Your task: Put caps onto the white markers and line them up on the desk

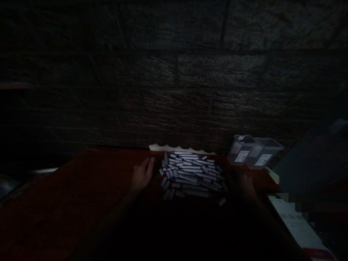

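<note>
Here, my left hand [141, 175] curls beside the heap of slim whitish pens [190, 169]; my right hand [244, 183] is opposite, shadowed; both grips I cannot tell.

The head camera looks forward and down from the near side of the marker pile [190, 169], near enough to show single markers. Its wide view takes in the table [81, 188] around the pile and the wall [195, 72] beyond it.
</note>
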`<action>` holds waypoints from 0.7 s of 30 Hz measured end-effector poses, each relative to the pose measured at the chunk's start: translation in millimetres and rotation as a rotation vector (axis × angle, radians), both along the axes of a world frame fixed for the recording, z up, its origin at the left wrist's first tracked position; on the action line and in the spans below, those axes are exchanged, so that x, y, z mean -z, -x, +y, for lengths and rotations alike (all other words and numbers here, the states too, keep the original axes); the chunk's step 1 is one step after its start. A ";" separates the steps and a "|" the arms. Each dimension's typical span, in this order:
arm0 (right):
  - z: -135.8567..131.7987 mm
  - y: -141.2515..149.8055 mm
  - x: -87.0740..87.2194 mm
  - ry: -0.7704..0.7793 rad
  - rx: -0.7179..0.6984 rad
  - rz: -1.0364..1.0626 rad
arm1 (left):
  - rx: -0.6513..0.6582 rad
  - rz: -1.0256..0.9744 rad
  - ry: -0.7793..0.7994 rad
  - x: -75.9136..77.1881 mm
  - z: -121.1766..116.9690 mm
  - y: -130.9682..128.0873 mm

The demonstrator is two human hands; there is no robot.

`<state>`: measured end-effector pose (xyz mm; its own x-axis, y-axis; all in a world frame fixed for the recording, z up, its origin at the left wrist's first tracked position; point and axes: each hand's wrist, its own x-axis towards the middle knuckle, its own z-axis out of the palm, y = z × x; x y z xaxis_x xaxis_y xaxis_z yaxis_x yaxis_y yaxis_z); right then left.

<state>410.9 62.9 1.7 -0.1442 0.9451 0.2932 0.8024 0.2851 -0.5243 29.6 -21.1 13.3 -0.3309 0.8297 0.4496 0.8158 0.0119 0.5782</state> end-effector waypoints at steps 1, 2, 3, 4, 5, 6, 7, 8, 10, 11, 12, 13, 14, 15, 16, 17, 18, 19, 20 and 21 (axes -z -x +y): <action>0.2 0.3 0.7 -0.004 -0.005 -0.005 | 0.005 -0.004 -0.006 0.4 0.9 0.0; 0.4 0.6 1.5 -0.008 -0.017 -0.007 | 0.011 -0.005 -0.012 0.9 1.9 0.1; 0.5 0.9 2.4 -0.011 -0.035 -0.005 | 0.021 -0.005 -0.017 1.3 3.1 0.1; 0.6 1.1 3.5 -0.008 -0.054 0.002 | 0.027 -0.004 -0.022 1.6 4.3 0.0; 0.8 1.2 4.7 0.001 -0.066 0.012 | 0.037 -0.004 -0.018 1.8 5.5 -0.1; 1.0 1.2 6.0 0.007 -0.069 0.021 | 0.032 -0.006 -0.010 1.8 6.5 -0.3; 1.4 1.1 7.3 0.011 -0.065 0.027 | 0.023 -0.009 0.002 1.5 7.4 -0.4; 2.1 1.1 8.5 0.011 -0.055 0.030 | 0.014 -0.011 0.013 1.1 7.9 -0.4; 4.1 1.1 10.8 0.018 -0.060 0.052 | -0.004 -0.007 0.023 -0.1 8.1 0.2; 5.5 1.3 11.6 0.027 -0.064 0.068 | -0.009 -0.003 0.023 -0.6 7.8 0.6; 7.4 1.6 12.2 0.040 -0.066 0.084 | -0.014 0.001 0.023 -1.1 7.3 1.1; 9.6 2.0 12.3 0.056 -0.062 0.099 | -0.017 0.006 0.028 -1.4 6.7 1.6; 12.4 2.4 12.0 0.080 -0.052 0.110 | -0.018 0.012 0.035 -1.5 6.1 1.9; 15.7 2.6 11.2 0.113 -0.051 0.126 | -0.017 0.019 0.046 -1.3 5.6 2.1; 19.6 2.6 9.7 0.151 -0.061 0.143 | -0.015 0.028 0.055 -1.0 5.4 2.1; 24.0 2.2 7.7 0.197 -0.088 0.164 | -0.010 0.040 0.065 -0.4 5.3 2.1; 28.6 1.4 5.3 0.249 -0.140 0.191 | -0.006 0.054 0.073 0.2 5.5 1.9; 33.2 0.2 2.7 0.289 -0.202 0.210 | -0.004 0.065 0.079 1.0 5.8 1.9; 37.5 -1.2 0.2 0.320 -0.260 0.223 | 0.001 0.072 0.084 1.7 6.2 1.9; 41.0 -2.9 -1.9 0.356 -0.326 0.236 | 0.008 0.074 0.086 2.5 6.7 2.1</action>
